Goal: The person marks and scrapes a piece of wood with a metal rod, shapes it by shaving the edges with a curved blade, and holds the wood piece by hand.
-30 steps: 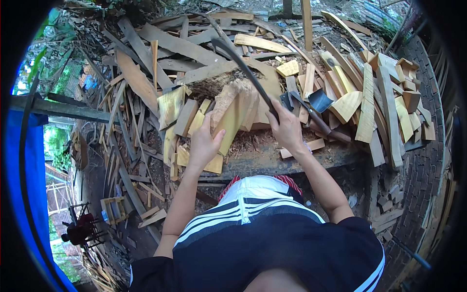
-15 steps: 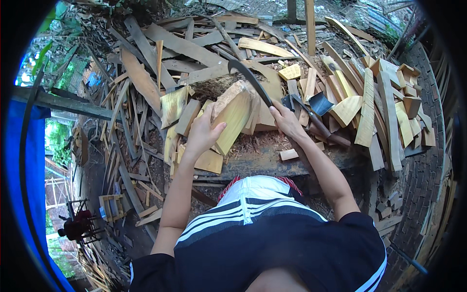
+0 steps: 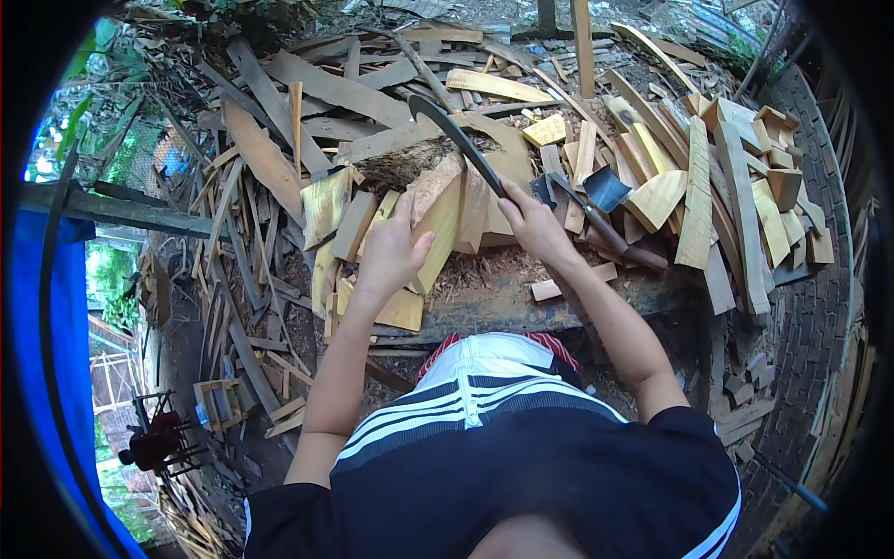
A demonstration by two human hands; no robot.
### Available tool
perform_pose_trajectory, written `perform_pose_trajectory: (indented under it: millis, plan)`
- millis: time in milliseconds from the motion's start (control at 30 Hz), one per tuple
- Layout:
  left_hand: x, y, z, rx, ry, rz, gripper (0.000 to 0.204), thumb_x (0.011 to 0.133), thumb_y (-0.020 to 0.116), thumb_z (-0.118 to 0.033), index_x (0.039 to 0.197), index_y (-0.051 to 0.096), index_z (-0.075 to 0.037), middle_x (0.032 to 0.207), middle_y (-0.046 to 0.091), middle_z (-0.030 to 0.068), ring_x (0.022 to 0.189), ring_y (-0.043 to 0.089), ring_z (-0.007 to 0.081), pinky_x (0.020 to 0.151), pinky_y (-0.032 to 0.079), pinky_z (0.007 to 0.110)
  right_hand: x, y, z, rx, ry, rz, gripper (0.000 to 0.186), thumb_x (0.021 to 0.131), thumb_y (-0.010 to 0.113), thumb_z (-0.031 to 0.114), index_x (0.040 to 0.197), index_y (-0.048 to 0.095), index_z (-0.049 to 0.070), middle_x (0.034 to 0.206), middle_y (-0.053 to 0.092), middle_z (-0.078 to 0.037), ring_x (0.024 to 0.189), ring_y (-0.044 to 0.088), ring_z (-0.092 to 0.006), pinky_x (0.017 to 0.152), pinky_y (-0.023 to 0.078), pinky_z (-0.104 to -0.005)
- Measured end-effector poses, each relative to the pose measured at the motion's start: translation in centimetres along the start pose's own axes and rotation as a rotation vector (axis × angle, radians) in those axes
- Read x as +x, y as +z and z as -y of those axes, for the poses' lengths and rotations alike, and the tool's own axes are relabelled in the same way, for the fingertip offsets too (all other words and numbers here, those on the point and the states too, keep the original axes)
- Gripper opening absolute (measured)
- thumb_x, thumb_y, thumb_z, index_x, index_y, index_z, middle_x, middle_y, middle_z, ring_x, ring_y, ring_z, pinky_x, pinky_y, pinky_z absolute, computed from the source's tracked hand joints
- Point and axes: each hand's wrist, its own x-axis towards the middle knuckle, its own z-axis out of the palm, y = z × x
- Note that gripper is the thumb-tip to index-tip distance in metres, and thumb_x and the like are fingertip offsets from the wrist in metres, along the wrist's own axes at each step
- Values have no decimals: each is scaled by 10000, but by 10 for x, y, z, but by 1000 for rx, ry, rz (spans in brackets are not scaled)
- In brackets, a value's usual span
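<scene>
Scrap planks (image 3: 335, 91) around yellowish block (image 3: 439, 233)

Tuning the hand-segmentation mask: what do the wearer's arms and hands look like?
Left hand and right hand: bare, no gloves; no watch or cable visible. Forearms uncovered. Short black sleeves, white striping near the outer edges.

- Wood block (image 3: 436, 244): pale yellow face, lighter tan-brown edge.
- Curved blade (image 3: 473, 154): dark grey, nearly black.
- Shirt (image 3: 521, 466): black, with white stripes across its lower front.
- Lower clothing (image 3: 551, 350): red with white stripes.
- Tarp (image 3: 70, 298): vivid blue.
- Long plank (image 3: 326, 88): dull grey-brown.
</scene>
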Motion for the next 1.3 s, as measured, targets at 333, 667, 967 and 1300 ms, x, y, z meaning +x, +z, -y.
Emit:
perform_pose_trajectory:
  millis: [333,667,967,1300]
  plan:
    - [4,-15,-17,-15,-162,98,649,794,698,-187,1349,429,15,892,653,295,841,648,450,742,513,482,20,-30,76,-5,-327,-365,471,963,529,266,1424,441,295,733,629,-230,669,637,-420,587,504,-481]
    - [5,4,-4,-235,-102,-54,657,786,691,-139,1353,425,59,908,659,283,860,667,408,771,532,434,-21,23,-29,-171,125,23,496,979,483,293,1463,374,286,817,637,-305,800,616,-494,715,466,-558]
    - [16,-50,35,-565,-218,-41,764,770,682,-66,1443,337,42,1379,488,234,1209,544,290,1020,429,345,-30,10,-3,-58,98,4,477,980,501,272,1447,402,289,780,611,-305,801,632,-468,687,475,-496]
    - [20,3,16,-1492,-335,-392,662,868,550,-22,1477,290,-8,1447,418,240,1271,476,220,1012,435,313,-38,20,-17,-210,170,192,482,966,478,375,1439,415,310,849,659,-278,811,630,-478,768,499,-552]
